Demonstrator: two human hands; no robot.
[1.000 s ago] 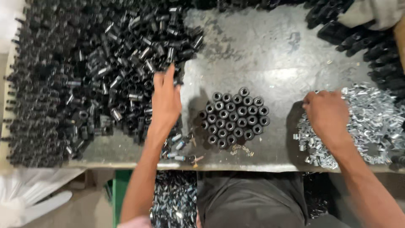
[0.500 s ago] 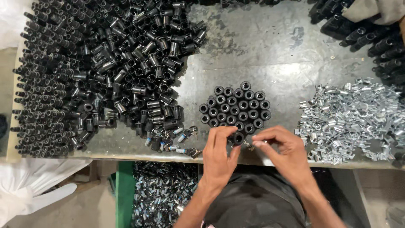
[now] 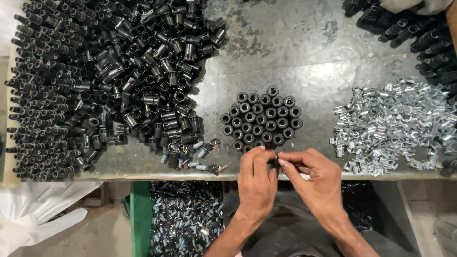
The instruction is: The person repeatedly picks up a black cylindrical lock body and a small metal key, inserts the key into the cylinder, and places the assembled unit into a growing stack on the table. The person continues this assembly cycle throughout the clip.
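Head view, looking down on a grey metal tabletop [image 3: 304, 52]. Left hand [image 3: 256, 178] and right hand [image 3: 318, 178] brought together at the near edge of the tabletop, just below the cluster of upright black sleeves [image 3: 262, 119], fingertips of both pinched on one small black part [image 3: 276, 159] held between them; part largely hidden by the fingers, so detail cannot be told. Cluster standing on end, open mouths up, packed side by side. Left of the cluster, a large heap of loose black sleeves [image 3: 104, 76] lying at all angles. Lower left of the cluster, a few small silver-and-blue pieces [image 3: 195, 159] near the edge. Right of the cluster, a pile of bright metal clips [image 3: 395, 126]. Below the cluster, under the tabletop, a bin of mixed dark parts [image 3: 185, 219].
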